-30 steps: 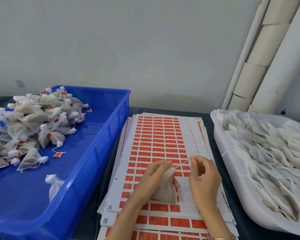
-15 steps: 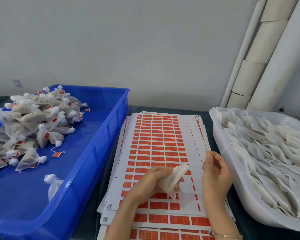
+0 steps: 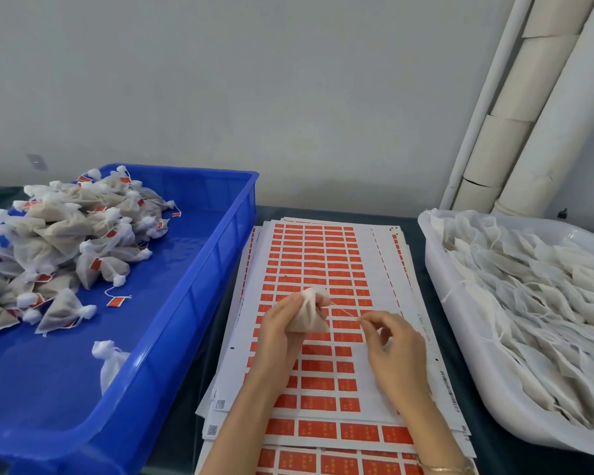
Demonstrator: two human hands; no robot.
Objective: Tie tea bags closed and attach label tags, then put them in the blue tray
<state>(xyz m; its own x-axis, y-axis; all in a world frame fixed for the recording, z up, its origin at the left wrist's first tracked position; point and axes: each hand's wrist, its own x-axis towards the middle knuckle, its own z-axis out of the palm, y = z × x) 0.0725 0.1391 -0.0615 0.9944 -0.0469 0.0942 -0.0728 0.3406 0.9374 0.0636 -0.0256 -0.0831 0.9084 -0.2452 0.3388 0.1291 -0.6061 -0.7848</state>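
Above the label sheets (image 3: 323, 255), left grip (image 3: 282, 325) clamps the neck of a tea bag (image 3: 309, 318) while right grip (image 3: 391, 344) pinches its string (image 3: 344, 312) taut; no tag shows yet. Left of them the blue tray (image 3: 192, 303) holds many finished bags (image 3: 66, 241); right of them, many untied bags (image 3: 528, 303) wait.
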